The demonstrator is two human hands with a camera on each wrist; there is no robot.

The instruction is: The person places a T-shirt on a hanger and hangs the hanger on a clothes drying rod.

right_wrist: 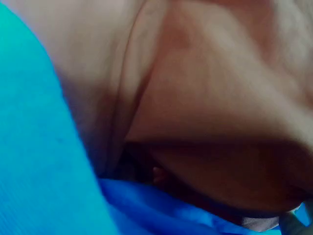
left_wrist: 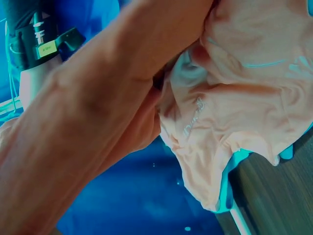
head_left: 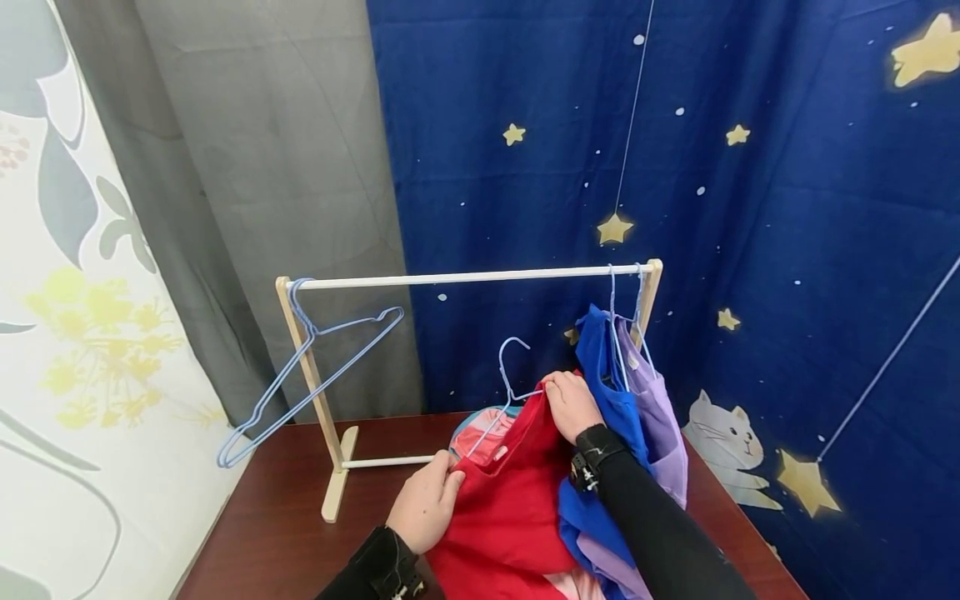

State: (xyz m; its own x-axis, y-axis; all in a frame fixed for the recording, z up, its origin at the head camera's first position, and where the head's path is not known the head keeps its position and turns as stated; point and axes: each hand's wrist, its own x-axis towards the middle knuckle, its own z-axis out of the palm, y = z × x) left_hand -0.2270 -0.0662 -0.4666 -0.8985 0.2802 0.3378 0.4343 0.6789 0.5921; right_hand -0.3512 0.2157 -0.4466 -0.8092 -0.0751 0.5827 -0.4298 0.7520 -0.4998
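Note:
In the head view a red garment is stretched between both hands, low in front of the rack. My left hand grips its left shoulder edge, thumb on top. My right hand grips the opposite shoulder edge. A light blue wire hanger sits in the neckline, its hook standing up above the cloth. Behind it lies a pink garment with teal trim. A pinkish garment with small lettering fills the right of the left wrist view. The right wrist view is blurred, with blue cloth at its left.
A rack with a white rail stands on the dark red-brown table. Bare blue hangers hang at its left end. At the right end a blue garment and a purple garment hang close to the right arm.

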